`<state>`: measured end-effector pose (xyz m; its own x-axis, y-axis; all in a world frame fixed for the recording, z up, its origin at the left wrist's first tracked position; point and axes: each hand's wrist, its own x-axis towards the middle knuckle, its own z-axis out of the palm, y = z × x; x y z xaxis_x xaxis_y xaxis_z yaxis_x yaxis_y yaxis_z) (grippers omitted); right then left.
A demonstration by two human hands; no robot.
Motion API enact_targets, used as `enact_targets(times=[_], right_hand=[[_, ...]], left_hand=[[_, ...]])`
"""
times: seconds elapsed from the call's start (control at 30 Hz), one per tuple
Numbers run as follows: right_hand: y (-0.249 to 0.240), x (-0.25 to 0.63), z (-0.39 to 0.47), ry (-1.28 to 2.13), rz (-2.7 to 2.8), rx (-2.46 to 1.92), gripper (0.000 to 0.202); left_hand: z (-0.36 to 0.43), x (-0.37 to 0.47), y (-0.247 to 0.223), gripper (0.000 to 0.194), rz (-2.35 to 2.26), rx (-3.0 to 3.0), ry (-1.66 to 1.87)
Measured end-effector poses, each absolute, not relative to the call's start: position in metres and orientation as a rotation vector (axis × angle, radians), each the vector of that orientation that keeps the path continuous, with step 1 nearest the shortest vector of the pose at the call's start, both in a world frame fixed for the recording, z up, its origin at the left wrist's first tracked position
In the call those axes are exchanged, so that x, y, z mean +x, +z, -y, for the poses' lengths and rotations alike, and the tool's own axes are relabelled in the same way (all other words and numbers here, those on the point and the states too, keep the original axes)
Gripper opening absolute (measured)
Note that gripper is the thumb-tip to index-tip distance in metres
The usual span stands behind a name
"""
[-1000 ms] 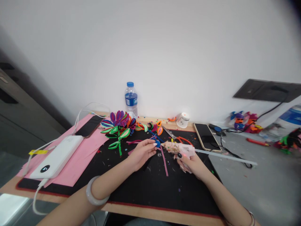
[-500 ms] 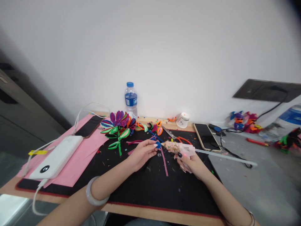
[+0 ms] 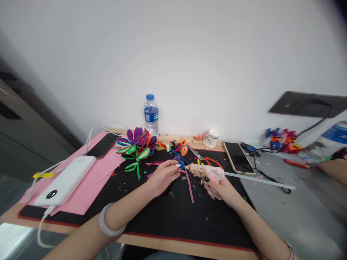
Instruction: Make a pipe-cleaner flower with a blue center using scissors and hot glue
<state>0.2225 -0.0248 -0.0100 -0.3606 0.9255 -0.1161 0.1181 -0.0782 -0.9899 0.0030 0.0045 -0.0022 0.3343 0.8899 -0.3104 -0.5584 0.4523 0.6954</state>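
My left hand pinches a small blue round piece between thumb and fingers. Closed around the handle of a pale pink glue gun is my right hand. The gun's nozzle, crusted with coloured specks, points left and is close to the blue piece; I cannot tell if they touch. A long translucent glue stick juts from its back. Below lie pink strips on the black mat. Behind my left hand are colourful pipe-cleaner flowers with green leaves.
Scissors with red-orange handles lie behind the gun. A paper cup, a phone and a water bottle stand or lie toward the wall. Left are pink sheets and a white power bank. Another person's arm reaches in at right.
The glue gun's tip has shifted slightly down, and the blue piece has turned a little in my left hand. Another person's arm has entered at the right edge.
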Motion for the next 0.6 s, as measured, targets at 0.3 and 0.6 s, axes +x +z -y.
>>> enact_targets(times=[0.3, 0.6], right_hand=[[-0.0128, 0.2236, 0.0255, 1.529, 1.506, -1.198, 0.031], [-0.0082, 0.2224, 0.0256, 1.5, 1.514, -1.2, 0.033]], left_hand=[[-0.0045, 0.0031, -0.0041, 0.014, -0.732, 0.524, 0.997], [-0.0029, 0.0033, -0.0027, 0.015, -0.741, 0.535, 0.997]])
